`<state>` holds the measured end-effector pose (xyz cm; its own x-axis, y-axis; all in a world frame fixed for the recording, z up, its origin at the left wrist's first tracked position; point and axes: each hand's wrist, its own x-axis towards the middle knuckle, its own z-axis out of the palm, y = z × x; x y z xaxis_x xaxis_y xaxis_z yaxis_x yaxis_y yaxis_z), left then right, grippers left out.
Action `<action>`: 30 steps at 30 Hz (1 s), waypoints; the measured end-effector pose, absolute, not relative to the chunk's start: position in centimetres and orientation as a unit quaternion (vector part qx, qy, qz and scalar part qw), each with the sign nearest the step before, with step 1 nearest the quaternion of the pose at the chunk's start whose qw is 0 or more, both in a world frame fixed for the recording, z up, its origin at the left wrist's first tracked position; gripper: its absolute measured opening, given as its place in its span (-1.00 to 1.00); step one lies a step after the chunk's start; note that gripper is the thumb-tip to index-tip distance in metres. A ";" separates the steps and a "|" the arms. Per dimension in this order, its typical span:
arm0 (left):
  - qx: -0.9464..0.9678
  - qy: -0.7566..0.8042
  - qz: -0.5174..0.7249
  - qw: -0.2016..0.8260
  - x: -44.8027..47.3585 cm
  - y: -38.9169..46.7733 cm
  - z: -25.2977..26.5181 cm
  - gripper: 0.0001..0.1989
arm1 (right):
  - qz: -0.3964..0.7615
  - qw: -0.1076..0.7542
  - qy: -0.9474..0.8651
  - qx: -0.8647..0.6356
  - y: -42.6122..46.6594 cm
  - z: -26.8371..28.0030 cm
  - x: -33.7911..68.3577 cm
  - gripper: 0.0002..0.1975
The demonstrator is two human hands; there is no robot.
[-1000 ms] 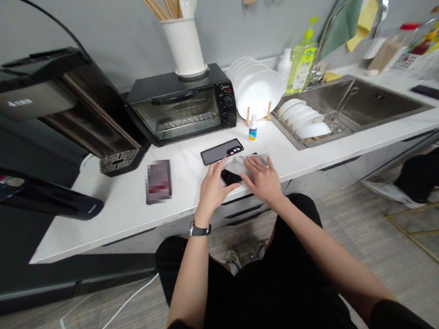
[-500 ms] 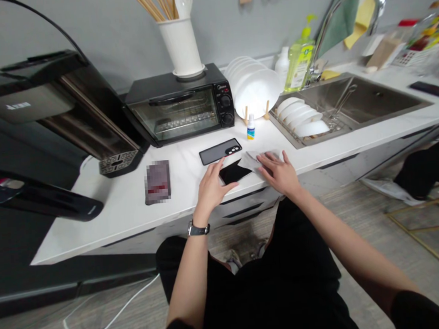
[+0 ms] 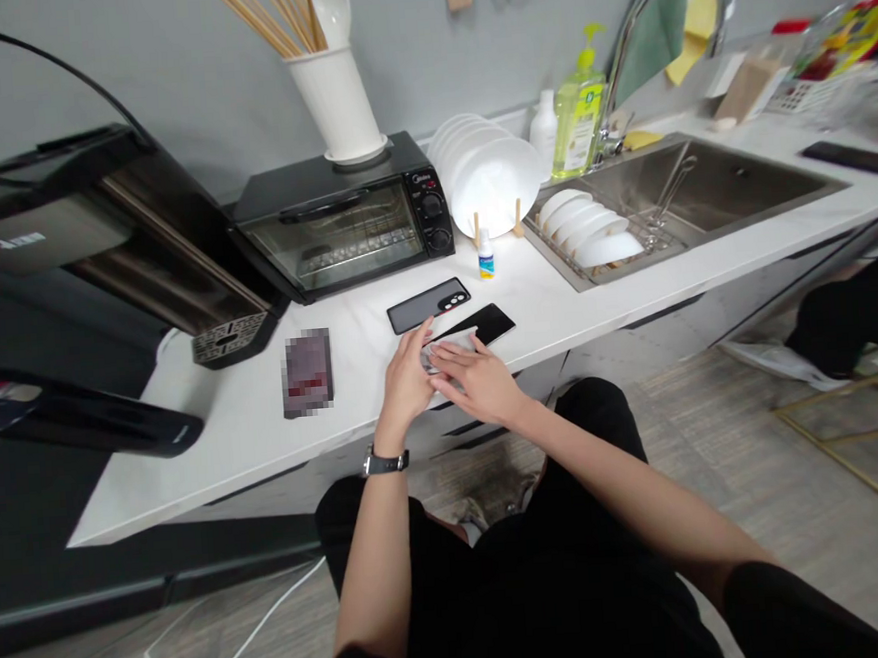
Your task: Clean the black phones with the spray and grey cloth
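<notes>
A black smartphone (image 3: 493,323) lies screen up near the counter's front edge. My left hand (image 3: 407,379) is at its left end, steadying it, with the thumb partly covered. My right hand (image 3: 482,380) presses a thin greyish cloth (image 3: 449,346) flat on the left part of the screen, close against the left hand. The right part of the screen shows bare. Just behind the phone lies a dark phone case (image 3: 428,306) with camera cut-outs. A small white spray bottle (image 3: 486,259) with a blue and yellow label stands upright beyond it.
A blurred-out flat item (image 3: 307,374) lies to the left on the white counter (image 3: 351,360). Behind stand a toaster oven (image 3: 342,226), a rack of white plates (image 3: 496,190) and a black drinks machine (image 3: 169,238). The sink (image 3: 745,187) with bowls is to the right.
My right hand has moved left with the cloth, from the phone's right end to its left part, up against my left hand. The camera view has shifted slightly.
</notes>
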<state>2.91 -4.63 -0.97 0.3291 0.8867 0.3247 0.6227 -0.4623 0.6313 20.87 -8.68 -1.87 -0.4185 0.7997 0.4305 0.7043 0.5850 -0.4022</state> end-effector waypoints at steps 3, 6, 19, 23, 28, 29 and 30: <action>0.789 0.481 0.323 0.206 2.9 -4.5 -1.0 -0.16 | 0.072 0.292 -0.842 -0.447 -8.2 -1.7 22.0 -0.54; 0.785 0.488 0.322 0.206 3.2 -4.6 -0.9 -0.10 | 0.045 0.290 -0.809 -0.509 -6.9 -1.9 25.9 -0.53; 0.836 0.447 0.266 0.177 3.4 -4.4 0.8 -0.10 | 0.017 0.340 -0.717 -0.609 -5.8 -3.4 32.0 -0.49; 0.860 0.412 0.258 0.154 3.8 -4.8 1.0 -0.14 | 0.039 0.389 -0.690 -0.609 -5.6 -3.2 31.8 -0.46; 0.866 0.413 0.255 0.118 2.6 -6.2 0.9 -0.17 | 0.062 0.442 -0.681 -0.581 -5.7 -2.5 31.0 -0.48; 0.860 0.420 0.266 0.116 1.9 -6.5 1.0 -0.17 | 0.068 0.448 -0.685 -0.570 -5.5 -2.2 30.6 -0.49; 0.851 0.430 0.277 0.117 1.1 -6.9 1.0 -0.18 | 0.074 0.447 -0.694 -0.559 -5.1 -2.0 30.0 -0.50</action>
<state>1.14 -6.88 0.98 0.4767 0.7965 0.3719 0.6671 -0.6033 0.4371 30.03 -5.08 -1.98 0.0248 0.8425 0.5381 0.7099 0.3642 -0.6029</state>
